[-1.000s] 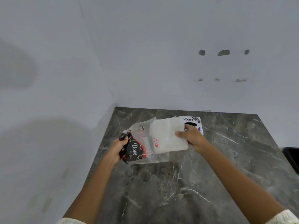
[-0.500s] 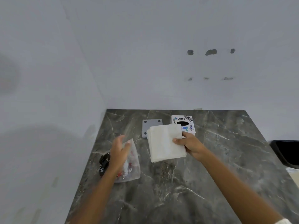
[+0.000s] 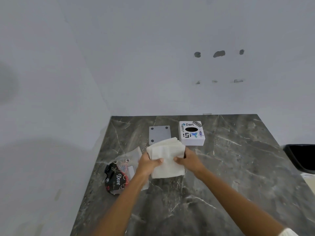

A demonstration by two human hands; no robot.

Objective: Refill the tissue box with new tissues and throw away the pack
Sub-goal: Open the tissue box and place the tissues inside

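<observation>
A stack of white tissues [image 3: 167,154] is held over the marble counter [image 3: 221,167] by both hands. My left hand [image 3: 147,163] grips its left edge and my right hand [image 3: 188,160] grips its right edge. The empty plastic pack [image 3: 119,174], clear with a black and red "Dove" print, lies on the counter to the left of my left wrist. The white tissue box [image 3: 191,133], with stickers and a dark oval hole on top, stands behind the tissues to the right. Its grey base plate [image 3: 159,133] lies flat beside it on the left, partly covered by the tissues.
White walls meet in a corner behind and to the left of the counter. A black bin [image 3: 300,157] sits past the counter's right edge.
My left hand has let go of the pack, which now lies on the counter, and has moved right to take hold of the tissue stack together with my right hand.
</observation>
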